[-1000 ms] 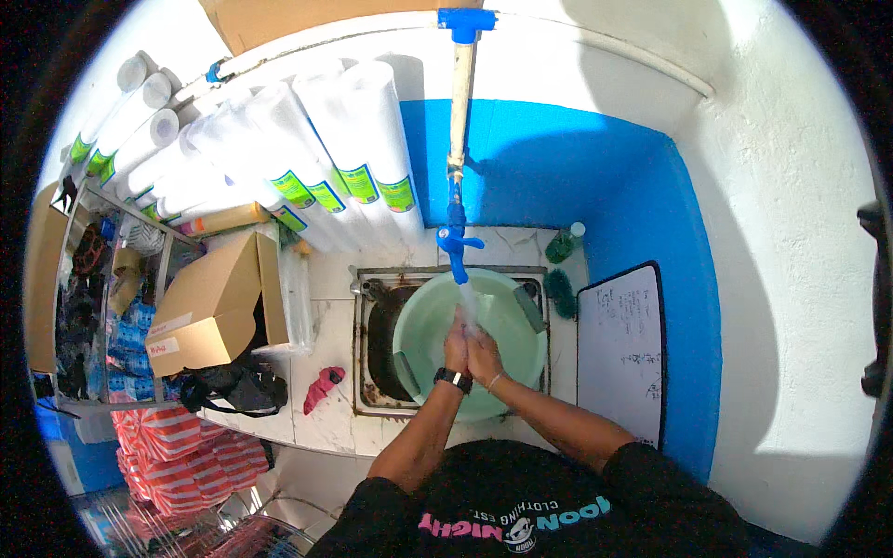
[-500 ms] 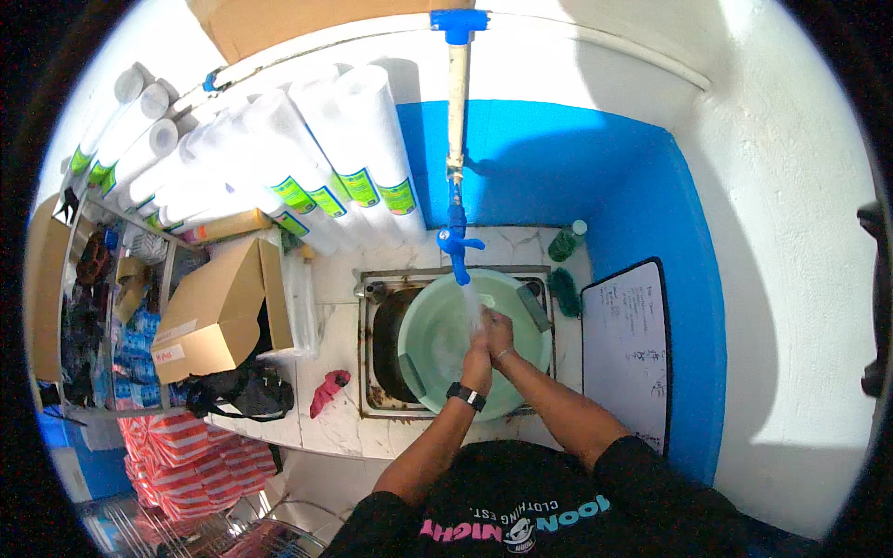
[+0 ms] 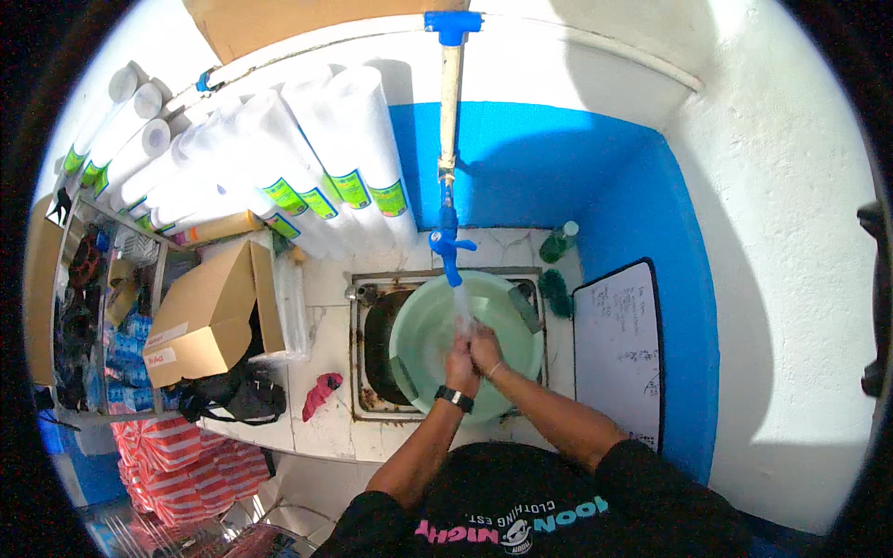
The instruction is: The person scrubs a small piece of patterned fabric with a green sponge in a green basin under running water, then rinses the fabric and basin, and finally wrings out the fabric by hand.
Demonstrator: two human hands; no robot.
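Note:
Under the running tap, my left hand [image 3: 459,364] and my right hand [image 3: 485,350] press together with curled fingers. Whatever lies between them, if anything, is hidden by the hands and the splashing water. A white stream falls onto them from the blue tap [image 3: 448,245]. Beneath is a wide pale green basin [image 3: 423,325] with grey handles, holding water. It rests over the metal sink [image 3: 374,406], whose rim is rusty. A dark watch [image 3: 455,398] is on my left wrist, and a thin band circles the right one.
A pink cloth [image 3: 322,394] lies left of the sink, near an open cardboard box [image 3: 200,321] and black bag [image 3: 244,394]. White rolls [image 3: 367,139] lean behind. To the right are a green bottle [image 3: 558,244], a dark green scrubber [image 3: 556,293] and a whiteboard [image 3: 616,349].
Both hands have shifted slightly toward me and stay together under the stream. The whole view has moved a little. Water keeps running from the tap.

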